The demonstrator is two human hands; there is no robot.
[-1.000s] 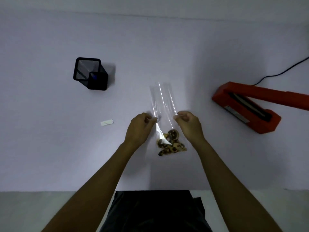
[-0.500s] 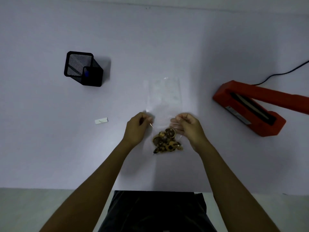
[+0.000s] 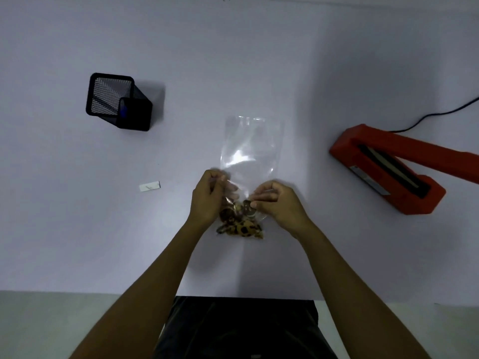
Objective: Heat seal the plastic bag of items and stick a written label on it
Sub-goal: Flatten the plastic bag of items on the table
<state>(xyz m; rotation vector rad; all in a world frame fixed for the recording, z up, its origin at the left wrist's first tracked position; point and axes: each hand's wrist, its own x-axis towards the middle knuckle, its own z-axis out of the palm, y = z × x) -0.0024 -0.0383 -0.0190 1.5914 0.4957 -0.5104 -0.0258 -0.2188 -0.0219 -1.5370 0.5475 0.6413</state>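
A clear plastic bag (image 3: 250, 149) lies flat on the white table, its open end pointing away from me. Small brown and yellow items (image 3: 239, 224) sit bunched in its near end. My left hand (image 3: 208, 198) pinches the bag's left edge just above the items. My right hand (image 3: 278, 200) pinches the right edge at the same height. A red heat sealer (image 3: 388, 169) stands to the right with its arm raised. A small white label (image 3: 149, 186) lies to the left of my hands.
A black mesh pen holder (image 3: 118, 101) with a blue-capped pen inside stands at the back left. The sealer's black cable (image 3: 440, 114) runs off to the right. The table's near edge (image 3: 103, 292) is close to my body.
The bag was held upright and narrow; now it lies spread flat on the table. Both hands have stayed at its sides and moved slightly toward the items.
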